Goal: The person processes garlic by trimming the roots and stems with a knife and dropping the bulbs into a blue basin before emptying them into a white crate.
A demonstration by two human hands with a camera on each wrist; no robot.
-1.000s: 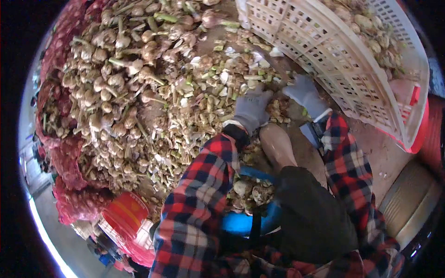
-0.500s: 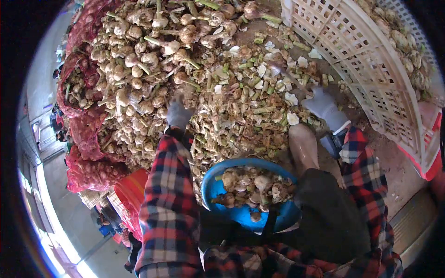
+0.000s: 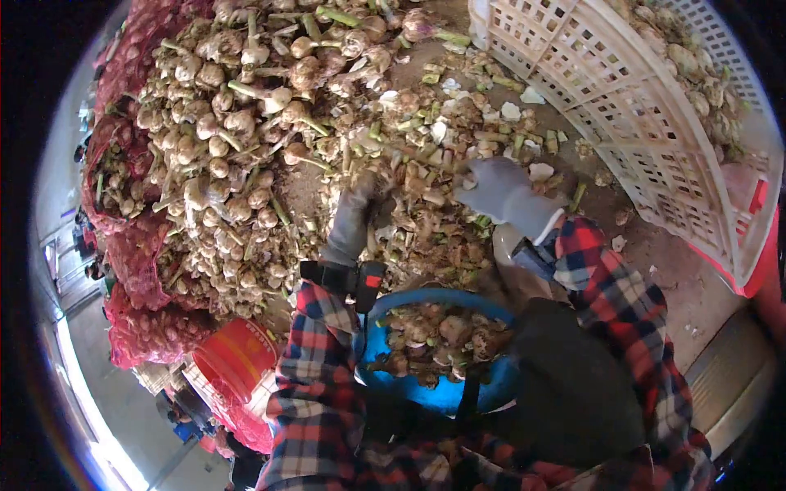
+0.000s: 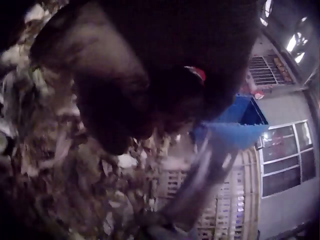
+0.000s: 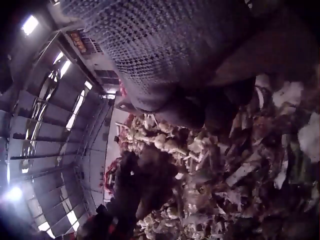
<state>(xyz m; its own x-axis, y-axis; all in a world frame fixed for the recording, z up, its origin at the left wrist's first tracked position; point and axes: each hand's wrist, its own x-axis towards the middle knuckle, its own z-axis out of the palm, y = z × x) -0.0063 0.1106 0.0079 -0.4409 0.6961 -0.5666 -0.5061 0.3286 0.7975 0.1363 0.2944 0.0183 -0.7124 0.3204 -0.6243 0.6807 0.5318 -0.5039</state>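
Note:
My gloved left hand (image 3: 352, 219) curls over the trimmings in the head view, with what looks like a blurred brownish garlic bulb (image 3: 374, 182) at its fingertips. To its right, my gloved right hand (image 3: 509, 196) has curled fingers pointing toward the left hand. It grips a thin knife whose blade is hard to make out now. Cut stems and skins (image 3: 434, 209) spread beneath both hands. Garlic bulbs with stems (image 3: 217, 147) are heaped on the left. In the right wrist view, the knitted glove (image 5: 150, 55) fills the top, and the dark left hand (image 5: 150, 180) is below it.
A blue basin (image 3: 446, 397) holding garlic bulbs sits between my legs. A white plastic crate (image 3: 589, 98) stands at the right, with more garlic behind its slatted wall. Red mesh sacks (image 3: 151, 327) and a red bucket (image 3: 236, 356) line the left side.
My left hand has moved from the bulb heap rightward over the trimmings. My right hand has come left, toward it. The thin blade visible half a second ago is now indistinct.

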